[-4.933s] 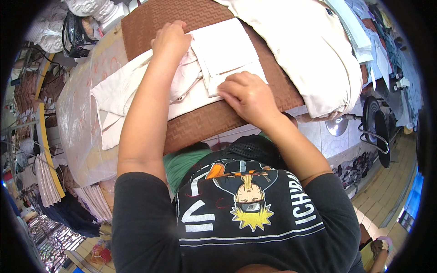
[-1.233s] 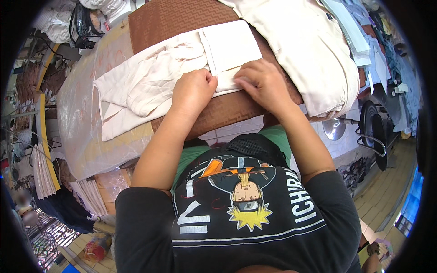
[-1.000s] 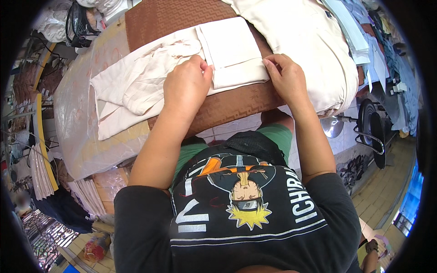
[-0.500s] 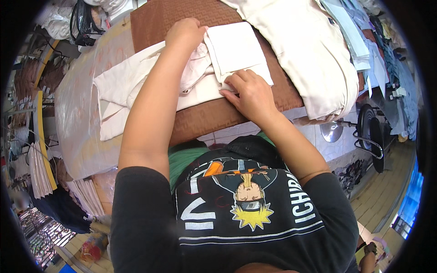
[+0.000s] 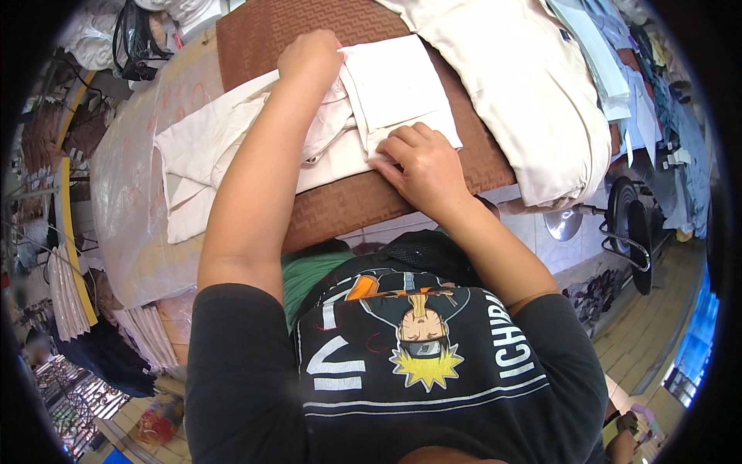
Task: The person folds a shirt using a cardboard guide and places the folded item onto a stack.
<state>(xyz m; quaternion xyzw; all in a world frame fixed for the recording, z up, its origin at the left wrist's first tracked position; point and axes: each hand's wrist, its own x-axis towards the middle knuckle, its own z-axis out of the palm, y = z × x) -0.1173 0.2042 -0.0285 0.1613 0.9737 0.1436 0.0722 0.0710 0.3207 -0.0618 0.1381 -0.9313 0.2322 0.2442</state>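
A cream garment (image 5: pixel 332 170) lies partly folded on a brown patterned cloth (image 5: pixel 348 209). At its right end is a smooth, flat rectangular fold (image 5: pixel 398 81); the left part is loose and creased. My left hand (image 5: pixel 311 60) is closed at the far left corner of that rectangle, its fingertips pinching the edge of the fabric. On the near edge rests my right hand (image 5: pixel 425 166), with fingers curled and thumb against the garment's lower left corner of the fold. My left forearm hides some of the garment's middle.
Another cream garment (image 5: pixel 518 93) lies spread to the right, hanging over the near table edge. Light blue folded clothes (image 5: pixel 610 77) stand beyond it. Clear plastic sheeting (image 5: pixel 131 209) covers the table's left side. A black stool or fan-like stand (image 5: pixel 630 224) is at the right.
The folded rectangle's left edge and both hands have shifted slightly left. My left hand keeps its pinch on the far corner, and the right stays at the near edge.
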